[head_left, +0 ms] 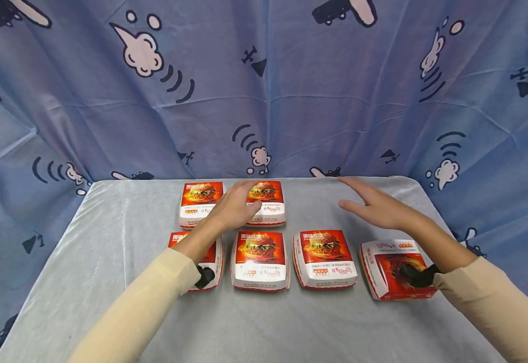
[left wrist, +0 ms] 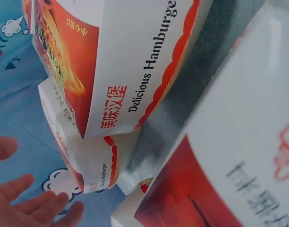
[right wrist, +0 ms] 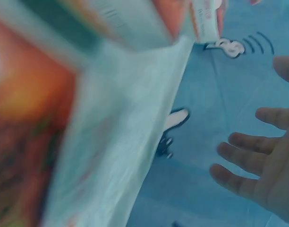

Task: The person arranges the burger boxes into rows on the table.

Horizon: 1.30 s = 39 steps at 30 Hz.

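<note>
My left hand (head_left: 236,205) hovers in front of the back-row burger box (head_left: 269,217) in the head view, partly hiding its left side; its fingers are extended and hold nothing. In the left wrist view those fingers (left wrist: 36,203) spread apart beside the boxes. My right hand (head_left: 377,205) is held over the back right of the table, thumb apart from the fingers, gripping nothing. Below the right wrist lies a turned burger box (head_left: 391,282), its print facing the other way from the others. The left forearm hides part of the front-left burger box (head_left: 216,262).
A second back-row box (head_left: 200,201) sits at the left. Two more burger boxes, one in the middle (head_left: 260,257) and one to its right (head_left: 326,257), stand in the front row. The grey-covered table (head_left: 254,327) ends at a blue patterned curtain (head_left: 268,75).
</note>
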Tool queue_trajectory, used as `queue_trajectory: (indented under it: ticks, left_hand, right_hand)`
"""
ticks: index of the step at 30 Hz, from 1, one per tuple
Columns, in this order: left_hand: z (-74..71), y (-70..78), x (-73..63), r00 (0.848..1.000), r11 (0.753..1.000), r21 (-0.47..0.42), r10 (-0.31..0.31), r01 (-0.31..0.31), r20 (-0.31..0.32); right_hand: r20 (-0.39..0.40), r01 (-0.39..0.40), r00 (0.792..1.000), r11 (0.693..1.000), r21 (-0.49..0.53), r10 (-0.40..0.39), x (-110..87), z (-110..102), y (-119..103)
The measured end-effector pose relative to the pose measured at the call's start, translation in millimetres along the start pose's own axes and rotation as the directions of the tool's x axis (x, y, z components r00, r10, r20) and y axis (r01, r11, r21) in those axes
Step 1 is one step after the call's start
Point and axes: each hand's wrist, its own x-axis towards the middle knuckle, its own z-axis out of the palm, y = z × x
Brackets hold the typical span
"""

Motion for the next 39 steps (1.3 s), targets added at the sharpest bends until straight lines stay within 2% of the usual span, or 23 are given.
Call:
queue_trajectory:
  ticks: [7, 13, 19, 24, 30, 33, 39]
  left_hand:
    - [2.4, -2.1, 0.1, 0.999, 0.999, -0.030, 0.029, -0.030, -0.013]
    - [7.0, -1.9, 1.4, 0.994, 0.993, -0.068, 0.094, -0.098, -0.052]
    - [10.1, 0.8, 1.9, 0.989, 0.985, -0.094, 0.139, -0.143, -0.046]
    - [11.6, 0.7, 1.8, 0.989, 0.982, -0.118, 0.146, -0.147, -0.017]
    - [13.1, 1.5, 1.9, 0.989, 0.977, -0.158, 0.148, -0.144, 0.013]
    - [13.7, 2.3, 1.7, 0.989, 0.975, -0.174, 0.146, -0.141, 0.016]
    - [14.5, 3.5, 2.1, 0.989, 0.973, -0.185, 0.147, -0.141, 0.019]
  right_hand:
    - [-0.042, -0.076, 0.996, 0.997, 0.026, 0.077, -35.9, 5.0, 38.1]
    - [-0.070, -0.126, 0.989, 0.987, 0.099, 0.133, -55.0, 13.1, 59.9]
    - [-0.113, -0.127, 0.983, 0.982, 0.137, 0.143, -72.6, 24.9, 77.5]
    - [-0.079, -0.116, 0.989, 0.982, 0.149, 0.128, -81.3, 31.8, 89.0]
    - [-0.033, -0.059, 0.997, 0.980, 0.191, 0.067, -92.6, 34.5, 101.0]
    - [-0.018, -0.069, 0.997, 0.979, 0.192, 0.074, -97.3, 35.4, 106.5]
    - [0.028, -0.146, 0.989, 0.970, 0.196, 0.143, -101.5, 36.4, 114.7]
